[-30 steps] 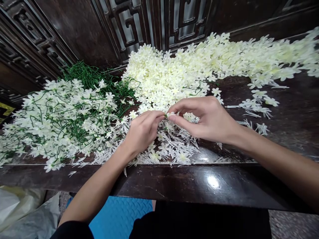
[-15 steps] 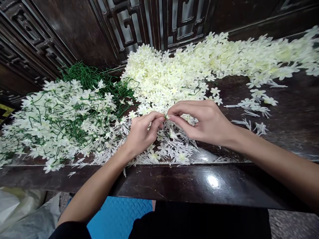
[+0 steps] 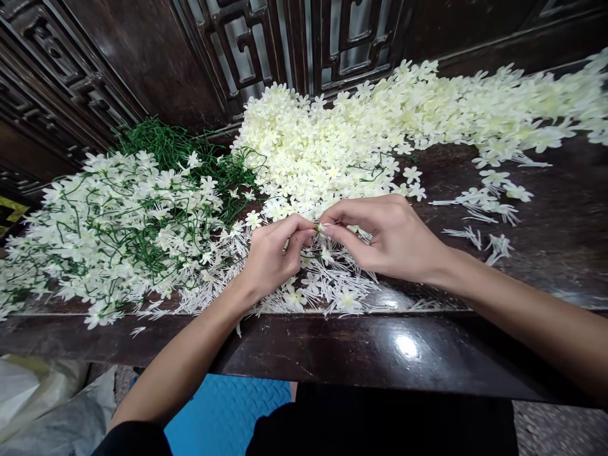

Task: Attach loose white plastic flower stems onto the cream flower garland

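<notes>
White toward right, green toward left; pinching small flower between fingertips of left hand and right hand, above white stalks on surface; pointing roughly sideways lengthwise, partly hidden.

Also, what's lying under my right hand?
Thin white strands and a few loose blossoms show on the dark wood near your right hand. Whatever lies directly beneath its palm and fingers is covered, so I can't tell.

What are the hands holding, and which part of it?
A tiny green-and-white flower piece, pinched between both hands' fingertips. Which part each one grips is too small to tell.
</notes>
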`<state>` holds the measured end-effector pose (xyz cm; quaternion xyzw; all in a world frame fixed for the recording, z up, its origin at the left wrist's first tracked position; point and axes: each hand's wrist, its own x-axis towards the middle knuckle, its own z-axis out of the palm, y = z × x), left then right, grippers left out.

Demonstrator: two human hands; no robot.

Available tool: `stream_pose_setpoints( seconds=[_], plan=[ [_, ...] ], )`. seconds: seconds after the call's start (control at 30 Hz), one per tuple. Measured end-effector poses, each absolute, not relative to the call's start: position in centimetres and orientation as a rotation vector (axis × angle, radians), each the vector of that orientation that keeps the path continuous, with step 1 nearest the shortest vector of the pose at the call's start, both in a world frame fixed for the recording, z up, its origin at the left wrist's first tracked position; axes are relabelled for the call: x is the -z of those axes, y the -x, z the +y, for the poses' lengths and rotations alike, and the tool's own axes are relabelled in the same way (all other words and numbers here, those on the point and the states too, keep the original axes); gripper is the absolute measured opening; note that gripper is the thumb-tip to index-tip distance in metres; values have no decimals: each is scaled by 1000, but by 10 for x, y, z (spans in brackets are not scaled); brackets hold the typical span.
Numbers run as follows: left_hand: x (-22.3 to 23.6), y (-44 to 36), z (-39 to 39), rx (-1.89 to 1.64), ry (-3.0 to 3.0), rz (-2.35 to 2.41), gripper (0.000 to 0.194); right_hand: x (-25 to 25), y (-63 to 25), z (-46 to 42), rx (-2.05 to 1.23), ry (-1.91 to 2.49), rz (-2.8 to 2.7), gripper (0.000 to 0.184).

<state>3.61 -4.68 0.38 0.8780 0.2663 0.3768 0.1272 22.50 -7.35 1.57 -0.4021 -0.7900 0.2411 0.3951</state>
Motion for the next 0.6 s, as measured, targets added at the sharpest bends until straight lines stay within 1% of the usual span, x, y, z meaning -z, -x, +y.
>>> stream_pose_setpoints(
  seconds=[0.37, 0.6],
  plan=[
    [0, -35, -48, -1176, -2747, 707, 20, -19, -222, -78, -1092, 1101, -1747, 6],
    [4, -33, -42, -1249, -3014, 600, 24, -25, -221, -74, -1414, 1106, -1607, 19]
  ],
)
